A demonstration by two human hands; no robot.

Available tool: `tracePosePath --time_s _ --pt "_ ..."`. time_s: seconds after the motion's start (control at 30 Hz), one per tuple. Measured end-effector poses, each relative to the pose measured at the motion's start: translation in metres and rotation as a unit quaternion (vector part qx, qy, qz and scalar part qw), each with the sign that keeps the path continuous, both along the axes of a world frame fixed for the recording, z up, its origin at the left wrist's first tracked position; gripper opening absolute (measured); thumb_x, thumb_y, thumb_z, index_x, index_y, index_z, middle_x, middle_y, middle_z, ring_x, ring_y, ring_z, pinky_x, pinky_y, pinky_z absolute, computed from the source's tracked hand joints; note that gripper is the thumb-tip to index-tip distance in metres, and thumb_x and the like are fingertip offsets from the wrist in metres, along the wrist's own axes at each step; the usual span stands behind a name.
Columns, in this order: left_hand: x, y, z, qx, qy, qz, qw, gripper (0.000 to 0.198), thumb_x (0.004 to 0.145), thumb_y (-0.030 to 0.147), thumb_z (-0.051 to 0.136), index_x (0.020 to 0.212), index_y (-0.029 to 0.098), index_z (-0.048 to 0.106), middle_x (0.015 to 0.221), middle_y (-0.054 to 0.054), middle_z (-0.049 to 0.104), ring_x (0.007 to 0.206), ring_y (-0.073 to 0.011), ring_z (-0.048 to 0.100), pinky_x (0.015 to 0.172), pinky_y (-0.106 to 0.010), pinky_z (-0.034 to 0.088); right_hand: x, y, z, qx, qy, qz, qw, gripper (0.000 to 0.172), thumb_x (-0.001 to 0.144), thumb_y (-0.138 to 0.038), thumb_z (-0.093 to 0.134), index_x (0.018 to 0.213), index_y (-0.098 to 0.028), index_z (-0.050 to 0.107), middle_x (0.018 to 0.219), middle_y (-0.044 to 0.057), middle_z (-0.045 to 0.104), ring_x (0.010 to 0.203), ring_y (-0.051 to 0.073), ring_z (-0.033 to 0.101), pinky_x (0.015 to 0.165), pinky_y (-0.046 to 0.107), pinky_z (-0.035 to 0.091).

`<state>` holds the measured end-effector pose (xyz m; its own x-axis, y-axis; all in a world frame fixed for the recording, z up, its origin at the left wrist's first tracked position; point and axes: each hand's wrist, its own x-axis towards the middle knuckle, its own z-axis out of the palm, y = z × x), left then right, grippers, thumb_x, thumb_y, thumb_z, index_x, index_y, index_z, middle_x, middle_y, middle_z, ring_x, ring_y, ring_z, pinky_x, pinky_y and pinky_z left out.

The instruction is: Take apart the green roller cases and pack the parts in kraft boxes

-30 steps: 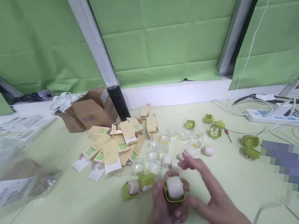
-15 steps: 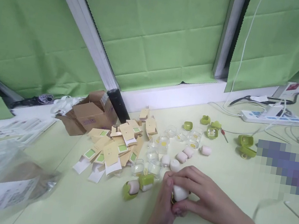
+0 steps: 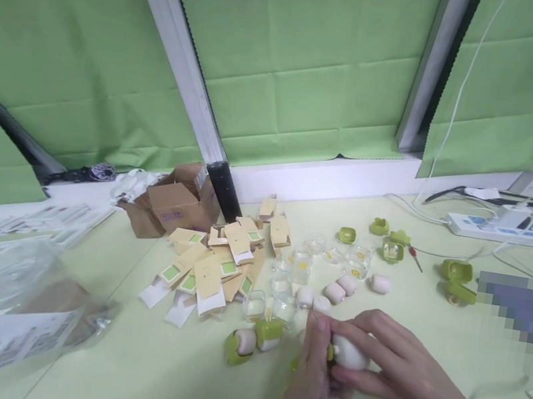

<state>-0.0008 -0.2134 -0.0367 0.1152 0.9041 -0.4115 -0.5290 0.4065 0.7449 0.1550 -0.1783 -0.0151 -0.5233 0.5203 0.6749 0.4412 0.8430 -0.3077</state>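
Note:
Both my hands meet low in the middle of the pale green table [image 3: 143, 369]. My left hand [image 3: 312, 375] grips a small green roller holder [image 3: 330, 353], mostly hidden behind its fingers. My right hand [image 3: 385, 363] is closed round the white roller [image 3: 348, 353] that sits in that holder, thumb below and fingers over the top. Just to the left lie two assembled green rollers [image 3: 254, 340]. Loose white rollers [image 3: 335, 291] lie a little beyond my hands.
A heap of tan cards [image 3: 216, 262], clear plastic caps [image 3: 294, 264] and green parts [image 3: 393, 246] lie further back. A torn cardboard box [image 3: 172, 201] stands at the green-curtained wall. A plastic bag [image 3: 0, 312] lies left, a power strip [image 3: 509, 228] with cables right.
A second ago my right hand was open beside the holder with the roller showing. It has since closed over the white roller, and the view has shifted slightly.

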Motion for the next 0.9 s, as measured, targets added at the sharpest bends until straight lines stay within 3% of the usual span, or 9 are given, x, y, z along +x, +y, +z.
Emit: tracePosePath --time_s 0.07,0.13,0.23,0.3,0.4,0.5,0.57,0.77,0.9 --pt "-0.007 0.000 0.004 -0.006 -0.004 0.037 0.999 0.053 0.073 0.073 0.046 0.082 0.021 0.043 0.053 0.007 0.048 0.038 -0.0016 0.020 0.040 -0.017 0.014 0.019 0.002 0.017 0.016 0.089 -0.085 0.992 0.033 0.082 -0.037 0.066 0.114 -0.031 0.061 0.087 0.004 0.067 0.078 0.020 0.064 0.066 0.031 0.053" --pt "-0.013 0.000 0.008 0.010 -0.025 0.073 0.997 0.046 0.080 0.068 0.042 0.086 0.022 0.043 0.063 0.004 0.056 0.036 -0.0011 0.022 0.038 -0.016 0.015 0.032 0.001 0.034 -0.003 0.230 -0.170 0.958 0.028 0.082 -0.039 0.066 0.109 -0.031 0.063 0.097 0.006 0.067 0.088 0.024 0.064 0.073 0.036 0.053" --pt "-0.014 -0.002 0.012 0.075 -0.068 0.063 0.993 0.038 0.081 0.061 0.048 0.091 0.024 0.046 0.082 0.001 0.062 0.040 -0.0041 0.038 0.036 -0.017 0.028 0.026 -0.006 0.043 -0.096 0.327 -0.131 0.931 0.037 0.081 -0.040 0.066 0.116 -0.030 0.059 0.105 0.009 0.067 0.096 0.025 0.064 0.081 0.039 0.054" --pt "-0.010 -0.003 0.011 0.090 -0.098 0.032 0.991 0.037 0.080 0.059 0.051 0.096 0.025 0.049 0.080 0.001 0.062 0.041 -0.0068 0.043 0.035 -0.019 0.032 0.008 -0.012 0.037 -0.136 0.261 -0.035 0.955 0.040 0.080 -0.036 0.068 0.118 -0.032 0.056 0.102 0.006 0.068 0.094 0.024 0.065 0.081 0.036 0.055" --pt "-0.004 -0.004 0.001 0.073 -0.134 0.045 0.987 0.030 0.083 0.051 0.053 0.098 0.025 0.055 0.076 0.002 0.062 0.056 -0.0104 0.055 0.044 -0.019 0.039 -0.022 -0.017 0.020 -0.112 0.137 0.058 0.982 0.042 0.082 -0.026 0.067 0.122 -0.029 0.054 0.105 0.005 0.067 0.098 0.021 0.063 0.084 0.034 0.053" --pt "-0.003 -0.006 -0.010 0.031 -0.171 0.065 0.983 0.027 0.081 0.046 0.059 0.091 0.021 0.062 0.088 0.000 0.065 0.081 -0.0136 0.060 0.060 -0.020 0.044 -0.039 -0.017 0.002 -0.074 0.094 0.059 0.991 0.045 0.085 -0.018 0.061 0.128 -0.024 0.050 0.109 0.007 0.065 0.103 0.020 0.059 0.085 0.033 0.052" --pt "-0.003 -0.008 -0.015 0.008 -0.197 0.065 0.978 0.032 0.077 0.048 0.062 0.090 0.020 0.065 0.093 -0.002 0.066 0.084 -0.0147 0.059 0.063 -0.021 0.044 -0.042 -0.016 -0.007 -0.065 0.078 0.040 0.994 0.042 0.086 -0.016 0.058 0.127 -0.022 0.051 0.109 0.009 0.064 0.103 0.020 0.059 0.084 0.033 0.052" --pt "-0.003 -0.010 -0.016 0.101 -0.237 0.046 0.965 0.023 0.079 0.036 0.062 0.094 0.021 0.067 0.097 -0.002 0.066 0.094 -0.0148 0.058 0.086 -0.025 0.043 -0.039 -0.017 -0.025 -0.040 0.051 0.029 0.997 0.041 0.088 -0.019 0.056 0.129 -0.019 0.047 0.112 0.011 0.063 0.110 0.021 0.055 0.089 0.035 0.049" --pt "-0.003 -0.010 -0.013 0.099 -0.254 0.043 0.961 0.024 0.075 0.034 0.063 0.094 0.020 0.068 0.096 -0.003 0.067 0.093 -0.0156 0.059 0.086 -0.025 0.044 -0.038 -0.018 -0.029 -0.022 0.036 0.034 0.999 0.044 0.089 -0.024 0.058 0.130 -0.019 0.044 0.112 0.009 0.064 0.112 0.021 0.054 0.095 0.037 0.044"
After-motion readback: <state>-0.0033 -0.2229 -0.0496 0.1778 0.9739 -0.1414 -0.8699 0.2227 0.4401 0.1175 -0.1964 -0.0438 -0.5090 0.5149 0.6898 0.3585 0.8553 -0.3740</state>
